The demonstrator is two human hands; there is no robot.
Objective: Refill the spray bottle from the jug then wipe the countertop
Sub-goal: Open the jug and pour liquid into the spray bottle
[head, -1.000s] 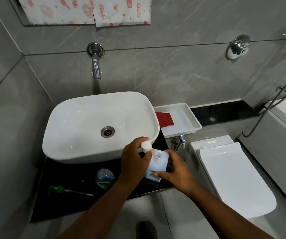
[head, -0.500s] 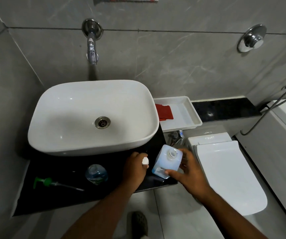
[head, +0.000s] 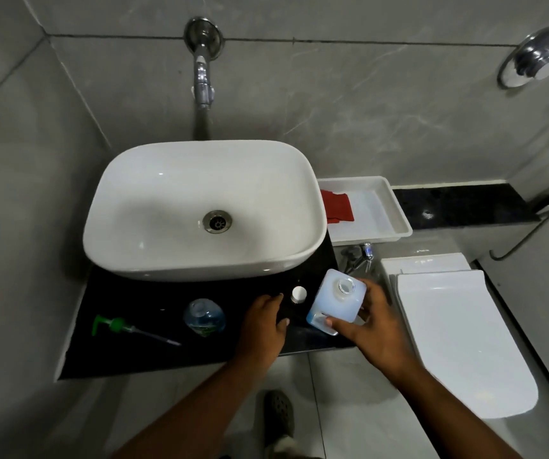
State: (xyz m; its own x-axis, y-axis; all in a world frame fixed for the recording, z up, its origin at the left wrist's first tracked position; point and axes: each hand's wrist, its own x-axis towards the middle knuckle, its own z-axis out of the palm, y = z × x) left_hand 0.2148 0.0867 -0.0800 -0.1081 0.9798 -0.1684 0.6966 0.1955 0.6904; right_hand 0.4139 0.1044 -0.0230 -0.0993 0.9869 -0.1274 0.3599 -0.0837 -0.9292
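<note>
My right hand (head: pixel 369 321) grips a pale, square jug (head: pixel 336 301) with its mouth uncovered, at the right end of the black countertop (head: pixel 127 352). The jug's white cap (head: pixel 299 294) lies on the counter just left of it. My left hand (head: pixel 263 323) hovers beside the cap, fingers relaxed, holding nothing. The clear spray bottle (head: pixel 204 317), without its top, stands left of my left hand. Its green pump head (head: pixel 117 326) with the long tube lies flat further left. A red cloth (head: pixel 336 207) rests in the white tray (head: pixel 395 220).
A white basin (head: pixel 200 207) fills most of the counter beneath a wall tap (head: pixel 203 77). Right of the counter is a closed white toilet (head: pixel 458 329), with a small valve (head: pixel 362 256) above it. My shoe (head: pixel 278 412) shows on the grey floor.
My left hand took the cap off the jug, set it on the counter and let it go. My right hand shifted the jug slightly right.
</note>
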